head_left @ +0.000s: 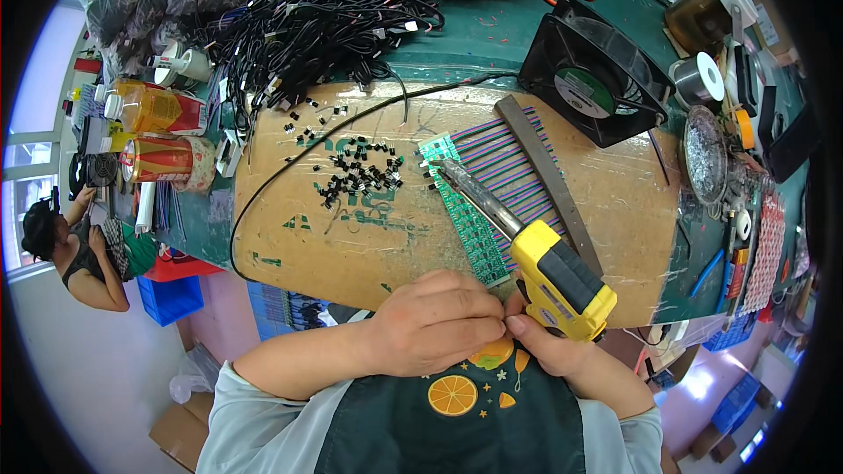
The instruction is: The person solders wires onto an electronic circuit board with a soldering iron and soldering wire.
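Yellow plastic soldering gun (562, 279) sits gripped in my right hand (555, 347), its long metal barrel slanting up and to the left, tip over the green strip of circuit boards (461, 211). My left hand (436, 323) is curled narrow, fingertips pinched against my right thumb; what they pinch, I cannot tell.

Head view. Lower centre: the left hand (435, 320), curled, meets the right hand (549, 342), which grips a yellow soldering gun (549, 268) whose tip rests on a green circuit board strip (461, 211) with striped ribbon wires (514, 162). Centre: small black components (360, 174) scattered on a cardboard sheet (351, 246). Upper right: a black cooling fan (593, 79) on the green desk (492, 35).
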`<state>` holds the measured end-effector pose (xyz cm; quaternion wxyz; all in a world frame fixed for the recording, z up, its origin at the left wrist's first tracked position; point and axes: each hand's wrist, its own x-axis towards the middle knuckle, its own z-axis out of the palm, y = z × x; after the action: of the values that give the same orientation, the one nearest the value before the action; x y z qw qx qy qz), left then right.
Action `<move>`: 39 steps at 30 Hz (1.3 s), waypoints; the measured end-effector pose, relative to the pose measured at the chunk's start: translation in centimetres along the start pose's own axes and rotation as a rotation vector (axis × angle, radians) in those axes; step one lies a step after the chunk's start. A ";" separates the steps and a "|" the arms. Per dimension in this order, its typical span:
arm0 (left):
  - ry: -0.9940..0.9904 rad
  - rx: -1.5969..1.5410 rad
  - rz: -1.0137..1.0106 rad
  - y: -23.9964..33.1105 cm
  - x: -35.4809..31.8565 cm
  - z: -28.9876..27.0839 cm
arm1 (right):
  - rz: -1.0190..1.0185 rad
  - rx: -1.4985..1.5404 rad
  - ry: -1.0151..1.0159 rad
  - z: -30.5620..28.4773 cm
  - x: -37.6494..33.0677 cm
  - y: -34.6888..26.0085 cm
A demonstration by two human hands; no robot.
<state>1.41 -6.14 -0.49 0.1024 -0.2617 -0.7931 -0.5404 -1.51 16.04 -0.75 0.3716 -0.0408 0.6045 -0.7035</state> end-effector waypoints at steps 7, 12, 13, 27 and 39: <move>0.039 0.012 -0.072 0.1 0.3 0.2 | -0.060 0.014 -0.078 -0.4 0.4 0.5; 0.003 -0.013 -0.150 0.1 0.4 0.0 | -0.088 -0.059 -0.085 -0.6 0.3 0.9; -0.009 -0.019 -0.165 0.1 0.4 0.0 | -0.087 -0.058 -0.085 -0.5 0.2 0.9; 0.255 0.609 -0.262 -5.3 0.7 -2.8 | -0.042 -0.001 -0.030 -2.5 -1.9 1.8; 0.261 0.663 -0.234 -5.6 0.8 -2.4 | 0.112 -0.196 0.022 -2.8 -2.6 2.1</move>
<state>-2.52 -9.68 -3.71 0.2190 -0.0508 -0.9299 -0.2912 -0.10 19.85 -2.37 0.3982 -0.0354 0.6756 -0.6194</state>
